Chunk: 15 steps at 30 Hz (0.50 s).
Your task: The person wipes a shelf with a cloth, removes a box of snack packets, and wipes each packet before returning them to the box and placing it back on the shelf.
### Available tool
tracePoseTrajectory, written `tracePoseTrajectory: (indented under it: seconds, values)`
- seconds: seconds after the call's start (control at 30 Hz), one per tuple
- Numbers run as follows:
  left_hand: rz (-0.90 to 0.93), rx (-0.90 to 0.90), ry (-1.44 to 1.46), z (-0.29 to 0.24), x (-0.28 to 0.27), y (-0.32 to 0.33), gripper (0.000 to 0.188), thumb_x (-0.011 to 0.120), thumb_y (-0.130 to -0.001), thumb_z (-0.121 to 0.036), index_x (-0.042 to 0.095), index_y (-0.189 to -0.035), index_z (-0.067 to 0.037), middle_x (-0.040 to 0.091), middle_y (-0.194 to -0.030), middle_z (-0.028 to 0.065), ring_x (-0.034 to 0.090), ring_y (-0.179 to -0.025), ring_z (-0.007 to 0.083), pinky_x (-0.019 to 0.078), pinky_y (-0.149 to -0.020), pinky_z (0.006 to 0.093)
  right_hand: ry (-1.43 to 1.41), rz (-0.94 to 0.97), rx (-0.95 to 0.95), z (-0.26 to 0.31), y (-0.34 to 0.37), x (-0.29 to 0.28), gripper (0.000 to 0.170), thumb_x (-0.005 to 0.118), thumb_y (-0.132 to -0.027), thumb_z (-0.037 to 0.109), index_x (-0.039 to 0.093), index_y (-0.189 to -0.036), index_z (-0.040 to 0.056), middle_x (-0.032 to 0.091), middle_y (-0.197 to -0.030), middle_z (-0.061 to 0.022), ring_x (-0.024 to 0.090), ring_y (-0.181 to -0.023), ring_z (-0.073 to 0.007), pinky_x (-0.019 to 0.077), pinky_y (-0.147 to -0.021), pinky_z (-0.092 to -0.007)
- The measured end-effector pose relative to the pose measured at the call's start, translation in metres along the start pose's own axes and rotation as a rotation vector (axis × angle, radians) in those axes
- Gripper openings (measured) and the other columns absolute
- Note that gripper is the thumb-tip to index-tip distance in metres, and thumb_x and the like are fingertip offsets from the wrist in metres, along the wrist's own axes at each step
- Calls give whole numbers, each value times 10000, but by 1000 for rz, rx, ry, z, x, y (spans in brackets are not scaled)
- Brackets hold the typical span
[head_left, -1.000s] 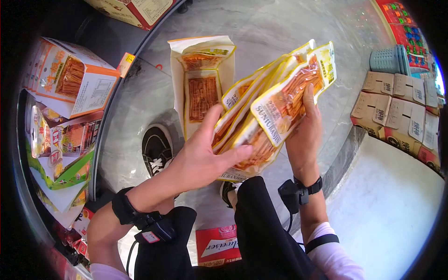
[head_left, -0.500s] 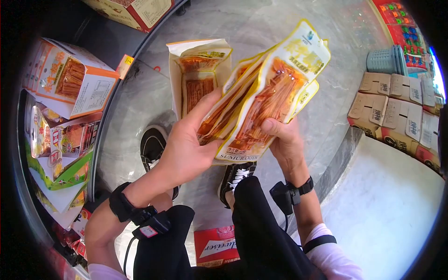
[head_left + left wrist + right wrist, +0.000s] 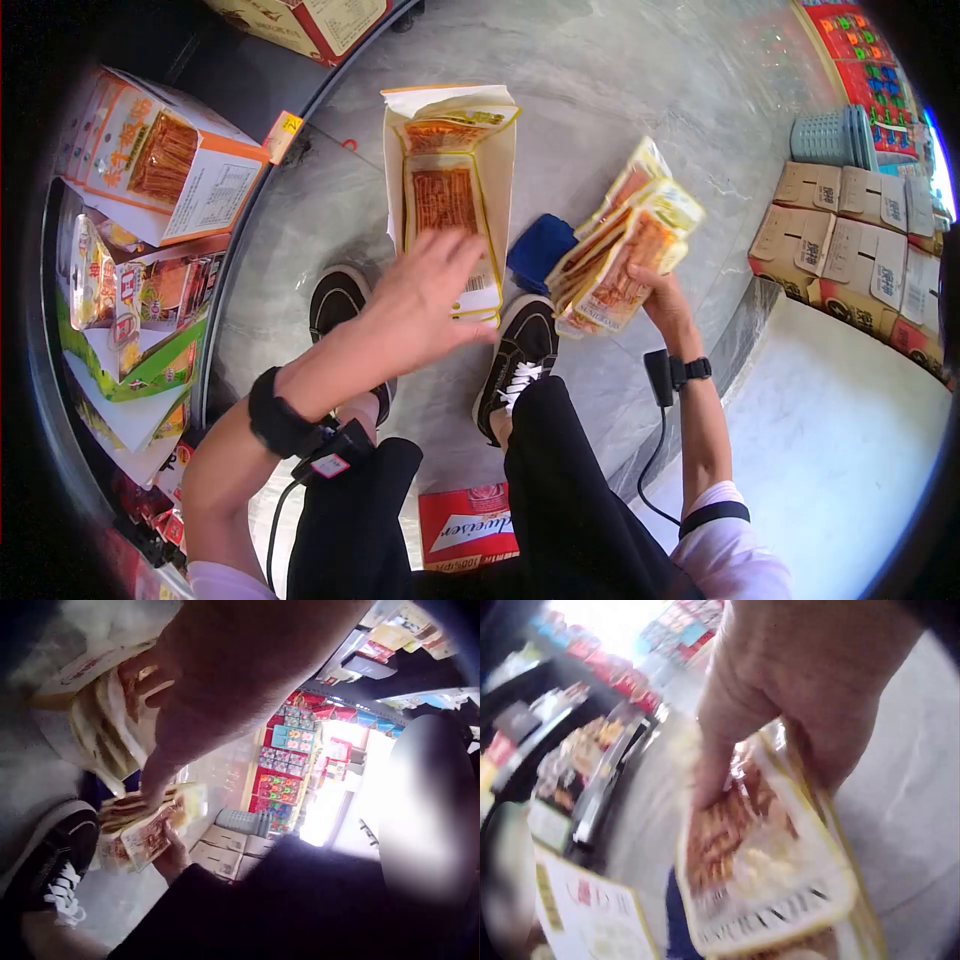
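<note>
My right hand (image 3: pixel 662 300) grips a stack of flat snack packets (image 3: pixel 630 255), thumb across the top one, above the floor. The packets have yellow-edged printed wrappers with reddish-brown strips showing through. In the right wrist view the thumb presses on the front packet (image 3: pixel 735 855). My left hand (image 3: pixel 425 295) is over the near end of an open display box (image 3: pixel 505 150), fingers apart and holding nothing. Another such packet (image 3: pixel 440 200) shows inside the box. Part of the box's near end is hidden behind the left hand.
A dark blue object (image 3: pixel 540 253) lies on the floor between box and packets. Shelves on the left hold an orange-and-white box (image 3: pixel 160 160) and bagged snacks. Stacked cartons (image 3: pixel 800 235) and grey-blue baskets (image 3: pixel 830 137) stand right. Shoes (image 3: pixel 525 350) are close below the box.
My left hand has let go of the packets and moved left over the box. The right hand has carried the stack to the right, uncovering the dark blue object.
</note>
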<state>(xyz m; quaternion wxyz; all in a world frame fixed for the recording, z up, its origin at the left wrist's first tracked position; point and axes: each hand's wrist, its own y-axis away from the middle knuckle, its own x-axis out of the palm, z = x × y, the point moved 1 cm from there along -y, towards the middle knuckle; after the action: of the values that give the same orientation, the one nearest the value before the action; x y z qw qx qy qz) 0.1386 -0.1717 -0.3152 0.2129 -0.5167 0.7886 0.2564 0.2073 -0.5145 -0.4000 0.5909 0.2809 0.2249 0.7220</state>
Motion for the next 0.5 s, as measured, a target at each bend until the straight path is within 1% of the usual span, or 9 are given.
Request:
tracePoseTrajectory:
  seconds: [0.03,0.1,0.13,0.17,0.23,0.3,0.37,0.43,0.5]
  values:
    - [87,6,-124,2,9,3,749,739,-645,-214,369,-1249,28,420,-1220,206,388,-1160,335,334,-979,406,0,7,1,-6,-5,-3,592,698,-715,135,419,-1219,-1,548,-1124,-95,548,-1018,-193,437,-895,-325]
    - [184,15,-242,3,18,7,728,733,-628,-163,380,-1236,29,405,-1224,214,371,-1162,359,331,-978,407,241,-222,36,-15,-7,-13,612,724,-707,147,422,-1220,3,545,-1137,-102,546,-1022,-183,436,-895,-323]
    - [235,30,-366,2,20,6,725,713,-617,-123,374,-1236,40,382,-1244,224,350,-1177,367,326,-984,405,481,-326,-60,-6,-3,-3,593,763,-676,145,460,-1160,-15,550,-1116,-109,542,-1014,-195,436,-868,-332]
    - [282,45,-491,2,21,5,723,693,-605,-82,368,-1237,51,359,-1264,233,329,-1193,374,320,-989,403,478,-333,-62,1,3,9,593,763,-676,145,460,-1160,-15,550,-1116,-109,542,-1014,-195,436,-868,-332]
    - [266,77,-509,4,21,6,698,656,-602,-43,370,-1231,61,362,-1263,238,331,-1194,373,317,-995,402,1394,-772,-661,29,23,50,615,751,-691,156,436,-1177,-52,512,-1174,-162,518,-1058,-236,419,-888,-344]
    - [254,103,-526,5,23,9,677,618,-599,-5,372,-1225,72,366,-1263,243,332,-1195,372,313,-1001,400,1067,-570,-798,52,26,91,651,745,-689,146,409,-1208,-59,476,-1208,-210,502,-1082,-289,413,-895,-352]
    - [179,116,-584,3,24,10,594,549,-622,35,390,-1190,105,406,-1233,248,370,-1175,362,332,-993,391,721,-264,-827,64,16,130,649,735,-692,120,409,-1233,-27,506,-1176,-198,505,-1078,-305,408,-899,-359]
    - [136,118,-535,0,17,9,550,524,-636,43,414,-1172,100,436,-1205,243,405,-1145,356,354,-978,383,729,-174,-1107,84,3,169,568,711,-706,91,462,-1211,15,523,-1162,-174,509,-1075,-310,416,-891,-358]
    - [93,118,-486,-1,8,8,509,498,-650,50,438,-1154,95,467,-1176,238,441,-1115,351,376,-962,375,782,-119,-1192,103,-3,201,487,695,-710,48,512,-1161,23,547,-1145,-149,526,-1065,-273,427,-876,-340]
